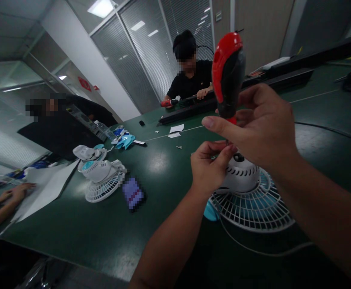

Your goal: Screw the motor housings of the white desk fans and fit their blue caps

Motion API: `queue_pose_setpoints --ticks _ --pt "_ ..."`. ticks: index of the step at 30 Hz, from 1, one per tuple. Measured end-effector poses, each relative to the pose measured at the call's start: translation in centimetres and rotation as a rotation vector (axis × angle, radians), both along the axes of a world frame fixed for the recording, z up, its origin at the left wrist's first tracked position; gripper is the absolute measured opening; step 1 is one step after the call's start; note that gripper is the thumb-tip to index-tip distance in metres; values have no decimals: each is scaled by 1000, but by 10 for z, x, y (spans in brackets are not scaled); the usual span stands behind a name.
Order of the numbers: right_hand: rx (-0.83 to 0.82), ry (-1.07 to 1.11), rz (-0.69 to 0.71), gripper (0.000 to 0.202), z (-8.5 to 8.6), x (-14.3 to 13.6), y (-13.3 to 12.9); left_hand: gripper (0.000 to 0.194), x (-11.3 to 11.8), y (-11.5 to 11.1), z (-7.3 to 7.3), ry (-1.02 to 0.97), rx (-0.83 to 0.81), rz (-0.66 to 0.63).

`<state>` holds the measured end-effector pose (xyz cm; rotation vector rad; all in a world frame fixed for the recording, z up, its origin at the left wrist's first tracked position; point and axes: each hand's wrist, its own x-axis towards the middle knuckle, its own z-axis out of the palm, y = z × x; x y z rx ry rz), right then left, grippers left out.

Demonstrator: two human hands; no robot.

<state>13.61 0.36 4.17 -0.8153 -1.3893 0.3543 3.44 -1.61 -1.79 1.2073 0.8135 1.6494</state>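
A red and black screwdriver stands nearly upright, handle on top, over a white fan lying with its grille down on the table. My right hand is closed at the handle's lower part, fingers behind it and thumb stretched across the front. Lower down, my left hand pinches the thin shaft near its tip, just above the fan's motor housing. Whether a screw is also between those fingertips is hidden. The fan has light blue blades behind its white grille, and a pale cord runs from under it.
On the green table, a second white fan lies left, beside a blurred purple packet. Blue parts, a bottle and paper scraps lie farther back. A co-worker sits opposite near a red tool; others are left.
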Motion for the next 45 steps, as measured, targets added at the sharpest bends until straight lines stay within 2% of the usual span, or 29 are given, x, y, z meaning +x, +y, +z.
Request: queue_pose_setpoints --ticks 4,8,14,20,24,29,34,40,45 --pt "34 -81 -59 28 1 1 -5 21 0 0 0 -30 2 -11" --pt "-19 -165 -70 23 5 3 -10 19 0 1 -7 37 47 -34" --pt "-40 -97 9 15 10 4 -12 31 -2 0 -16 210 209 -20" --pt "-41 -105 48 17 8 3 -11 23 -6 2 -15 192 130 -24" --pt "-31 -37 110 33 5 1 -7 15 -4 3 -12 111 94 -17" --pt "-44 24 20 48 1 0 -2 23 0 2 -6 30 79 -9" --pt "-16 6 -15 31 2 0 -5 26 1 1 0 26 38 -13" --pt "-67 -29 -5 12 9 1 -12 25 0 -1 -5 82 63 -28" --pt "-51 -19 37 13 9 1 -13 33 -4 1 -10 187 120 -60"
